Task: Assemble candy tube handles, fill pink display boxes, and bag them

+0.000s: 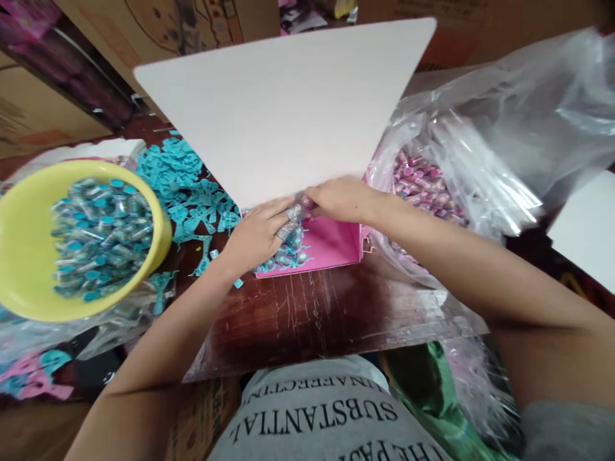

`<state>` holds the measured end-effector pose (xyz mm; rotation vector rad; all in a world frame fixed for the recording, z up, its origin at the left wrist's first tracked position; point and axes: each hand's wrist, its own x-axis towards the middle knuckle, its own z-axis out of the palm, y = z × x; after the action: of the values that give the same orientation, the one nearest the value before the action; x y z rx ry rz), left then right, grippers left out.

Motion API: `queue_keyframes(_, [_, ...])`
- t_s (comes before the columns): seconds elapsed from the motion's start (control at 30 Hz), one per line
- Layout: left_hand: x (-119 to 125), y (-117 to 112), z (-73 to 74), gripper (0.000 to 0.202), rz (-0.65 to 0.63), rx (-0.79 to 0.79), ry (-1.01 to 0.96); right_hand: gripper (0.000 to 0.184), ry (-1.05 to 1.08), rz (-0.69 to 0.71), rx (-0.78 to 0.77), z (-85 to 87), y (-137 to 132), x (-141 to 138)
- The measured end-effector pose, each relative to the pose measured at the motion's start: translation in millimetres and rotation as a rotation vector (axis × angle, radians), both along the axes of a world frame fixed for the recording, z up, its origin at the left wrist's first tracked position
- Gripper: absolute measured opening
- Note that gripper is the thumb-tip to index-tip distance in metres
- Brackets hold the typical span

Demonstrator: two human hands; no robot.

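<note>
A pink box (pixel 336 240) lies in front of me with its white lid (pixel 288 121) raised. Its left part holds turquoise plastic pieces with shiny blue-grey beads (pixel 288 251). My left hand (pixel 257 235) rests over these pieces, its fingers stretched out and pointing right. Silvery, glittery bands (pixel 287 229) show at those fingers; whether they are worn or lie between them I cannot tell. Reaching into the back of the box, my right hand (pixel 341 197) has its fingers bent together beside a small pinkish thing (pixel 306 203). Its fingertips are partly hidden.
A yellow basin (pixel 29 237) of turquoise-capped tubes (pixel 103 237) stands at left. Behind it spreads a heap of turquoise plastic cut-outs (pixel 173 169). At right a clear bag holds pink-capped pieces (pixel 427 189), with plastic sleeves (pixel 485 166) on top. Cardboard boxes (pixel 240 25) stand behind.
</note>
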<state>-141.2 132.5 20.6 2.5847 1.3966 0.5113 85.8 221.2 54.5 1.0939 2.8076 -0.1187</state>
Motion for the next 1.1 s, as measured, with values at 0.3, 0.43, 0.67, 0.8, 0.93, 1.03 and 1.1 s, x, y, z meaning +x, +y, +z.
queue_keyframes(0.3, [-1.4,-1.9,4.8,0.035,-0.002,-0.027,0.028,0.031,0.168,0.050,0.192,-32.6,-22.6,10.5])
queue_keyframes(0.43, [-0.9,-4.3,16.1,0.040,0.005,-0.044,0.021,0.036,0.202,0.022,0.202,-38.6,-28.4,14.8])
queue_keyframes(0.67, [18.9,-19.7,26.6,0.037,0.138,0.061,0.001,0.039,0.352,-0.004,0.201,-35.9,-41.4,29.1])
queue_keyframes(0.8, [31.2,-9.6,14.5,0.040,0.141,0.035,0.007,0.040,0.436,0.051,0.169,-35.8,-37.7,31.3])
queue_keyframes(0.93, [35.6,6.4,5.5,0.042,0.123,0.035,0.055,0.037,0.527,-0.172,0.102,-49.7,-34.7,25.5])
queue_keyframes(1.03, [34.3,14.2,9.4,0.043,0.110,0.017,0.072,0.035,0.574,-0.237,0.028,-58.1,-35.2,19.2])
queue_keyframes(1.1, [36.1,13.1,15.8,0.041,0.111,0.034,0.065,0.036,0.580,-0.207,0.006,-55.5,-36.9,22.3])
